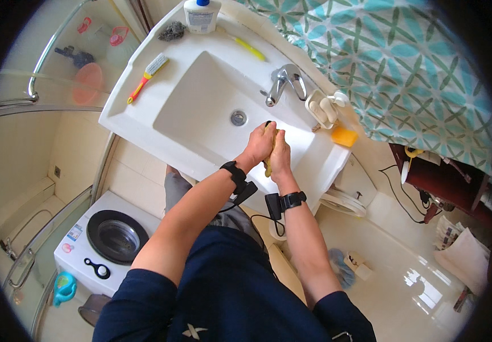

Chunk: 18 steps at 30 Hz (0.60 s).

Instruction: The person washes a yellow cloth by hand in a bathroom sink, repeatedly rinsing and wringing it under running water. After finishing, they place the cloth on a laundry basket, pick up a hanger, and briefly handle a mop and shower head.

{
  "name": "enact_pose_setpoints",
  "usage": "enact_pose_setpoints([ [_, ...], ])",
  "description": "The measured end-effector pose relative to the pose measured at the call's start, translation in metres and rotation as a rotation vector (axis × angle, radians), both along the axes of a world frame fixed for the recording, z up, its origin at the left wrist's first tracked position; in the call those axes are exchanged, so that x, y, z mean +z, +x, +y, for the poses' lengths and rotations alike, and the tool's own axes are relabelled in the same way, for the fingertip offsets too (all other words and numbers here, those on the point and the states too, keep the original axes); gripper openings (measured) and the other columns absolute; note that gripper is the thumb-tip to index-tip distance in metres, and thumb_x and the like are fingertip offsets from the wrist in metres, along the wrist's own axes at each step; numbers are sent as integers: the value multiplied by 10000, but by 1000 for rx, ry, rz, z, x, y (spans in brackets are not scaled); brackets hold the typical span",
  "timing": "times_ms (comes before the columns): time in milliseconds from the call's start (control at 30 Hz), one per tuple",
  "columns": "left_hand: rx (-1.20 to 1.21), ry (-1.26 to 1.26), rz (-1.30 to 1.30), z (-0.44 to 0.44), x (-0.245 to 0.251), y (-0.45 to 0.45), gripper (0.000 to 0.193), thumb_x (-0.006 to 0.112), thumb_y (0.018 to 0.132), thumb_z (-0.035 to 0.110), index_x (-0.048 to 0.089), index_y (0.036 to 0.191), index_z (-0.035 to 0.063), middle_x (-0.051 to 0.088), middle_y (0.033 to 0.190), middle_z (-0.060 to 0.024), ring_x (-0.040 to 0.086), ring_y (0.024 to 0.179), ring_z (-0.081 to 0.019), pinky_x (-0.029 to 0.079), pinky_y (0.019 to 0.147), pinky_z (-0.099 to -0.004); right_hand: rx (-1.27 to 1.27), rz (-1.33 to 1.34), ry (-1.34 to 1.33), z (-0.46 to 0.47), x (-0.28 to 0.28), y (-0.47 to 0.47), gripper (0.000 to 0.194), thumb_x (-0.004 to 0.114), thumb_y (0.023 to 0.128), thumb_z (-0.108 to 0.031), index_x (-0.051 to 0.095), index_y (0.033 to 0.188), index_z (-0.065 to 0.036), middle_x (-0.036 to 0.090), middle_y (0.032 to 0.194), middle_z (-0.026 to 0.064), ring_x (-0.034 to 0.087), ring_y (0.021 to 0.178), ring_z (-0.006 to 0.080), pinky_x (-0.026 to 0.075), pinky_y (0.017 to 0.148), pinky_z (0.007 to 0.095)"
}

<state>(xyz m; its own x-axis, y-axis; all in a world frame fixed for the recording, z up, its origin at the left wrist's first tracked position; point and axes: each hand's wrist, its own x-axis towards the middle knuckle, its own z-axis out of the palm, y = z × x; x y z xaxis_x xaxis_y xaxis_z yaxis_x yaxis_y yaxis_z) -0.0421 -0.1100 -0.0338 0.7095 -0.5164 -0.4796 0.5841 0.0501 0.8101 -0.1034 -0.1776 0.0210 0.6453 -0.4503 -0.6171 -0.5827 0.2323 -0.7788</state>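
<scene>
Both of my hands are pressed together over the near right part of the white washbasin (194, 102). Between the palms of my left hand (259, 145) and my right hand (281, 156) a yellowish cloth (268, 168) is squeezed, its end showing below the fingers. Most of it is hidden, and a small dark bit shows at the fingertips. The drain (238, 117) lies just beyond my left hand. Past the hands stands the chrome faucet (278, 92); whether water runs from it I cannot see.
On the basin's rim are a scrub brush (147, 78), steel wool (172, 31), a white pump bottle (202, 17), a yellow-handled brush (248, 48), a soap dish (320, 109) and an orange sponge (344, 136). A washing machine (73, 256) stands behind left, a toilet (343, 203) at right.
</scene>
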Motion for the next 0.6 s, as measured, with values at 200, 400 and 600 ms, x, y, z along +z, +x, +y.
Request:
enact_pose_setpoints([
  [200,208,-382,626,-4,-4,8,439,446,1123,453,581,1157,37,668,957,-82,669,956,-232,556,897,-367,160,-87,-372,-8,-18,8,544,432,1105,-459,653,1134,37,712,952,157,684,875,258,542,787,395],
  [400,207,-610,860,11,19,10,398,553,1075,496,585,1268,149,695,1070,-72,688,1041,-227,569,950,-425,325,-167,-569,-22,-34,13,476,428,1105,-426,618,1226,-6,700,1130,216,670,1032,383,516,897,454],
  [600,288,-404,707,4,-6,18,305,644,1055,366,616,1187,93,697,1035,-53,714,921,-212,610,803,-395,374,-113,-765,-42,-29,28,499,495,1084,-379,539,1401,3,655,1299,211,614,1219,378,437,1111,441],
])
